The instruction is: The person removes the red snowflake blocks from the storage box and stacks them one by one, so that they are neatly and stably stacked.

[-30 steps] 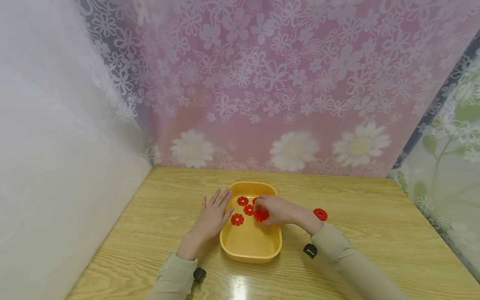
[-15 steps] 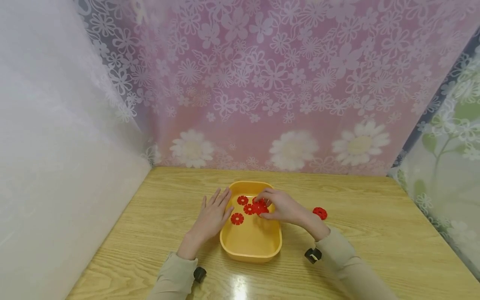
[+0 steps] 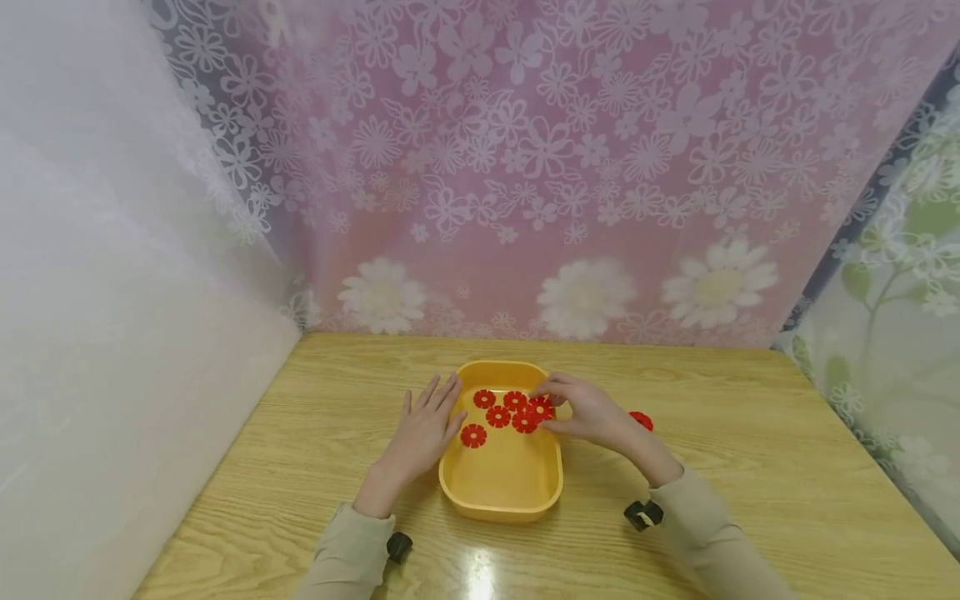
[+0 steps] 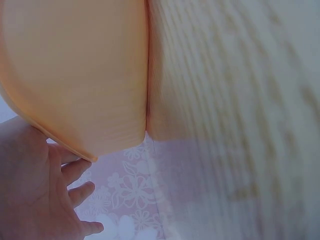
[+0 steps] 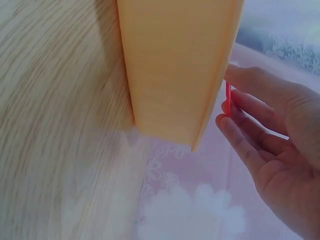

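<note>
A yellow plastic basin (image 3: 501, 510) stands on the table, with several red notched discs (image 3: 473, 436), toothed and with a hole in the middle, lying on its floor. My right hand (image 3: 592, 417) pinches one more notched disc (image 3: 540, 409) between thumb and fingertips, level with the basin's right rim. In the right wrist view this disc (image 5: 228, 100) shows edge-on as a thin red strip just beyond the rim. My left hand (image 3: 422, 427) rests on the left rim, fingers spread and straight; the left wrist view shows its fingers (image 4: 80, 194) beside the basin wall (image 4: 75, 75).
Another red piece (image 3: 641, 420) lies on the table to the right, partly covered by my right forearm. The wood-grain table (image 3: 750, 467) meets a floral curtain (image 3: 480, 167) at the back and a white wall (image 3: 135, 292) on the left.
My right hand has lifted a notched disc from the basin floor and carried it up and right to the rim. Discs it covered now show. The left hand stays put.
</note>
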### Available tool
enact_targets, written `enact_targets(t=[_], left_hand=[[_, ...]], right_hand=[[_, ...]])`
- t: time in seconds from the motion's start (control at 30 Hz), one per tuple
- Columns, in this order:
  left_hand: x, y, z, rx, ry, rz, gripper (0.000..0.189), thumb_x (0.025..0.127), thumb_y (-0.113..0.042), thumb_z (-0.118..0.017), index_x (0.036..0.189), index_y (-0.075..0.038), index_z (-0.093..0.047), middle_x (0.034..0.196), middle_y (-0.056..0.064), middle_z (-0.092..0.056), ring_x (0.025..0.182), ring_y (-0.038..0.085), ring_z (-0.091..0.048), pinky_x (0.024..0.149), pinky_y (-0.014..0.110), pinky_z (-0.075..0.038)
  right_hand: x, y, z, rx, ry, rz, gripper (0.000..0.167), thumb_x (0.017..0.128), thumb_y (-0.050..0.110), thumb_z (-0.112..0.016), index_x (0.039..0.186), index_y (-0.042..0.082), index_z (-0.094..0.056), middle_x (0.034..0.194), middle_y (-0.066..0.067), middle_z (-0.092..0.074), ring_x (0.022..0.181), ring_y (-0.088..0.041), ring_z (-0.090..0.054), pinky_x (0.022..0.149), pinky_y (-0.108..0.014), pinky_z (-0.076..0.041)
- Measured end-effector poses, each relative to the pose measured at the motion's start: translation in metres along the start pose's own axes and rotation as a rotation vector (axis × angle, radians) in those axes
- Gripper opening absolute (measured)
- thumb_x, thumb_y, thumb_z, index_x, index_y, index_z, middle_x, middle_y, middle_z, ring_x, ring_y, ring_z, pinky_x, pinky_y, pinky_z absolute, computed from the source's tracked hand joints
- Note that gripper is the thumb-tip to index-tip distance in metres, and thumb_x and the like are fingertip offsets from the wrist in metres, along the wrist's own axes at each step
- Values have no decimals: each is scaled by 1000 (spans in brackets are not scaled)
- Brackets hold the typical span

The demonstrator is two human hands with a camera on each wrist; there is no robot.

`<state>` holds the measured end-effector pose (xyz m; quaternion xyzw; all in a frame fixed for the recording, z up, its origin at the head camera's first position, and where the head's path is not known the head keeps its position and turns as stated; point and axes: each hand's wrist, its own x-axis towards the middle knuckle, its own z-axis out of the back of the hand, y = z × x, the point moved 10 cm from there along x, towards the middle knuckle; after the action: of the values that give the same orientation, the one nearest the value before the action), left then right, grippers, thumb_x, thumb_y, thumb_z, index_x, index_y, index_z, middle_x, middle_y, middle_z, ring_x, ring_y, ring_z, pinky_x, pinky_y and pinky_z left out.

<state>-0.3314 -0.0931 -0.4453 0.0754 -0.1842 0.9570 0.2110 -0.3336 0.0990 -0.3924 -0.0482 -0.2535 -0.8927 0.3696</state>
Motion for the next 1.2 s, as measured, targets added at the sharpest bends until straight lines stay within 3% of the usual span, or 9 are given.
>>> enact_targets(t=[0.5,1.2], left_hand=[[0,0,-1,9,7,4,58,109,-34,-46,158,-6,-34,166,9,-28,153,37,-21,116,71,-16],[1,1,-3,8,1,8,59,109,-35,-47,159,-6,-34,166,9,-28,154,35,-19,117,71,-14]], right_hand=[[-32,-41,31,-34,-115,-119,39,80,5,-85,116,3,-72,109,-9,-68,89,-24,-68,80,-47,-59],[-75,-86,60,-86,-154,-217,39,80,4,-85,115,-1,-70,105,-13,-67,88,-30,-70,79,-52,-58]])
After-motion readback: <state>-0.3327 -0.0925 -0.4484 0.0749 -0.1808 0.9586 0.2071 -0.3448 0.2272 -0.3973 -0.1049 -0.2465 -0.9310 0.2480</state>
